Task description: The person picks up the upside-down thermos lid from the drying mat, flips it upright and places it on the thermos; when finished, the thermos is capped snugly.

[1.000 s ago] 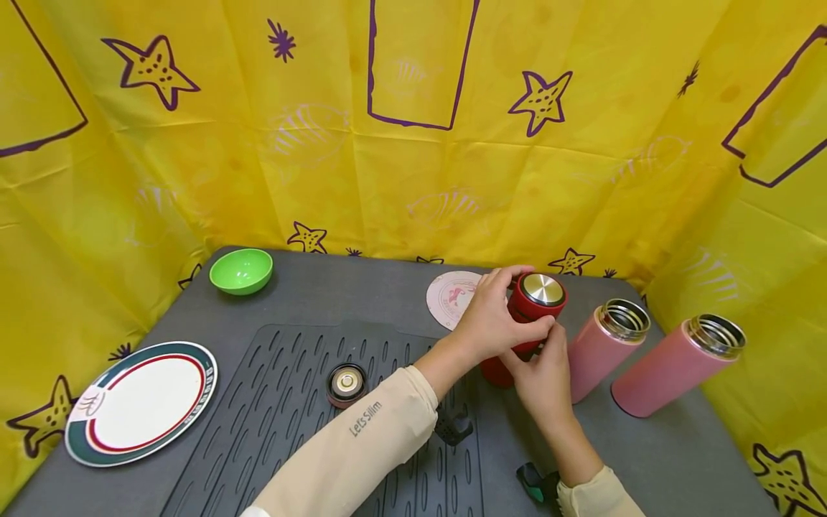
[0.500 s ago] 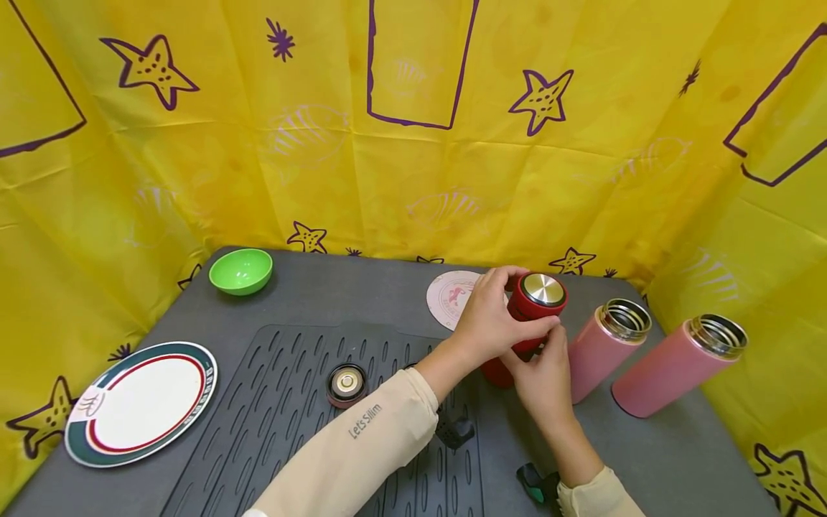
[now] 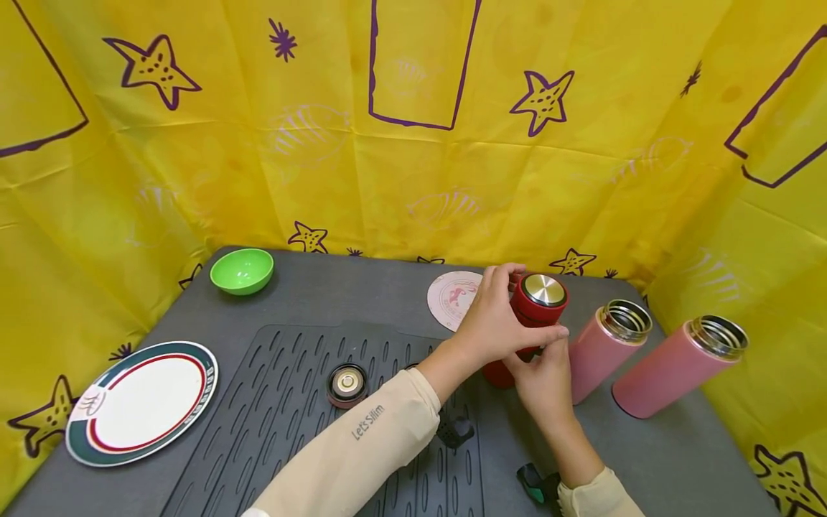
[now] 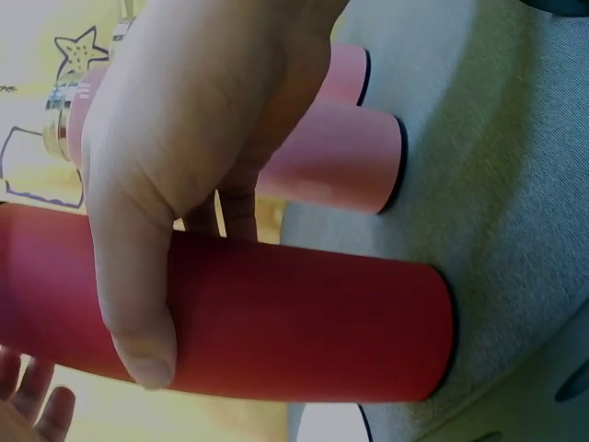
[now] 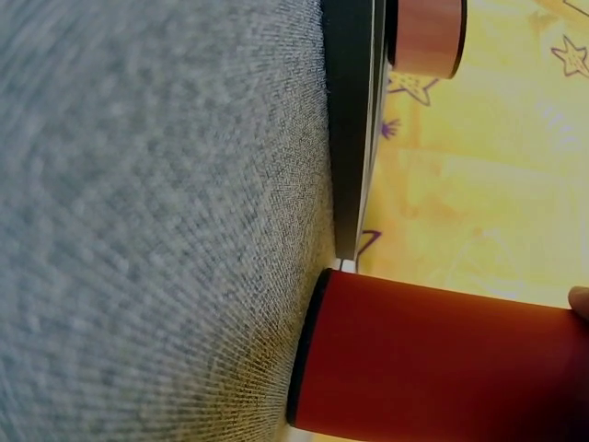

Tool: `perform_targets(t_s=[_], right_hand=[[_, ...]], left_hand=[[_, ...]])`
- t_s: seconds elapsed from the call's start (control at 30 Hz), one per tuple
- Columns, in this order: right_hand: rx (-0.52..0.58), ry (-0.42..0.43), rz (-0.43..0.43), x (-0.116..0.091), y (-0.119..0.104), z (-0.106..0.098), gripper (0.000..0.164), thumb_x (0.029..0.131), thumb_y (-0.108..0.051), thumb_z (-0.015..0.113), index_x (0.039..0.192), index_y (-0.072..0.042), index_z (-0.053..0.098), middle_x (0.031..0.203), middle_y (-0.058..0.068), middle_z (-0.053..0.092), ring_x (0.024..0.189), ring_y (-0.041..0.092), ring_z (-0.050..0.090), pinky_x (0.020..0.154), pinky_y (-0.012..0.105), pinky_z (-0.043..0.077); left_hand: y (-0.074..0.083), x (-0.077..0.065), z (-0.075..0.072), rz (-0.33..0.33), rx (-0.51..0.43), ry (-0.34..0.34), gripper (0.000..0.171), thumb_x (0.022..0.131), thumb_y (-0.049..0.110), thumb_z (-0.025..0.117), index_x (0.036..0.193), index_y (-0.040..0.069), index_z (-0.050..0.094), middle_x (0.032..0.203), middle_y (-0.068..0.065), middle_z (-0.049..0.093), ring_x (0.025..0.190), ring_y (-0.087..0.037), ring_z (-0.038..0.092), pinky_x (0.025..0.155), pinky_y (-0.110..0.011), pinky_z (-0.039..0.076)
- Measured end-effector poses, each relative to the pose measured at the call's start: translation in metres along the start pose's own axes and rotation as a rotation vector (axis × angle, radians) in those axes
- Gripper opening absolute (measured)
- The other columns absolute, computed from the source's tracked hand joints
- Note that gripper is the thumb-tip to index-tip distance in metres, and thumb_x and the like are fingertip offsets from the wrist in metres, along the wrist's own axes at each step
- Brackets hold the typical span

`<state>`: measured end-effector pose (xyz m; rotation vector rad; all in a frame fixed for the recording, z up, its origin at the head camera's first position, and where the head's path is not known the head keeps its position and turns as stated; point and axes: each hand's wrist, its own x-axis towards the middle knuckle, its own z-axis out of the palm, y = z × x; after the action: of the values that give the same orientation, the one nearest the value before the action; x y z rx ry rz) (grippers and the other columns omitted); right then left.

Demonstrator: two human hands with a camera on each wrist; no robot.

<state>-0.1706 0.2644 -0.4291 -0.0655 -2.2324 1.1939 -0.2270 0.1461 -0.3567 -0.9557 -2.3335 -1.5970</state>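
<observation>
A red thermos bottle [image 3: 499, 373] with a shiny metal-topped lid [image 3: 543, 290] stands upright on the grey table. Its black-edged base shows at the tabletop in the right wrist view, below the red body [image 5: 433, 359]. My left hand [image 3: 491, 316] grips the bottle's top end, thumb across the front and fingers round the far left side. Lower down, my right hand [image 3: 543, 380] holds the bottle's body; in the left wrist view the right thumb [image 4: 138, 295] lies across the red wall. Two lidless pink bottles, a nearer one [image 3: 597, 362] and a farther-right one [image 3: 672, 373], stand beside it.
An upturned bottle lid [image 3: 347, 384] lies on the ridged dark mat [image 3: 284, 373], and another round piece is mostly hidden by the left sleeve. A pink round coaster [image 3: 449, 298] lies behind. Farther left are a green bowl [image 3: 242, 273] and an oval plate [image 3: 151, 402].
My left hand has turned slightly on the red bottle's top: the thumb tip has slid right and the fingers have drawn back left. My right hand has stayed in place.
</observation>
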Motion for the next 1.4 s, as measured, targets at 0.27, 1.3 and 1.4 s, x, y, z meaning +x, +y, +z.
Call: perform_targets(t_s=[0.27, 1.3, 1.4], right_hand=[[-0.035, -0.003, 0.054, 0.000, -0.001, -0.001, 0.069, 0.078, -0.022, 0.083, 0.131, -0.006, 0.042, 0.116, 0.008, 0.051, 0.091, 0.016, 0.047, 0.073, 0.040, 0.044], [-0.052, 0.004, 0.042, -0.001, -0.003, -0.002, 0.071, 0.077, -0.029, 0.084, 0.130, -0.005, 0.043, 0.115, 0.011, 0.053, 0.093, 0.021, 0.053, 0.075, 0.043, 0.046], [-0.067, -0.010, 0.062, -0.001, -0.004, -0.003, 0.069, 0.079, -0.030, 0.083, 0.129, -0.004, 0.043, 0.116, 0.013, 0.052, 0.096, 0.025, 0.055, 0.078, 0.045, 0.048]], left_hand=[[0.000, 0.000, 0.003, 0.011, 0.032, 0.081, 0.073, 0.071, 0.043, 0.086, 0.126, 0.013, 0.049, 0.114, 0.003, 0.050, 0.106, -0.009, 0.047, 0.083, -0.019, 0.046], [0.004, 0.003, -0.003, 0.002, 0.012, 0.086, 0.066, 0.069, 0.043, 0.088, 0.125, 0.019, 0.063, 0.113, 0.010, 0.063, 0.103, -0.010, 0.049, 0.077, -0.022, 0.045], [0.003, 0.005, -0.010, -0.023, -0.010, 0.007, 0.067, 0.071, 0.043, 0.087, 0.130, 0.022, 0.062, 0.114, 0.012, 0.063, 0.103, -0.012, 0.049, 0.076, -0.024, 0.045]])
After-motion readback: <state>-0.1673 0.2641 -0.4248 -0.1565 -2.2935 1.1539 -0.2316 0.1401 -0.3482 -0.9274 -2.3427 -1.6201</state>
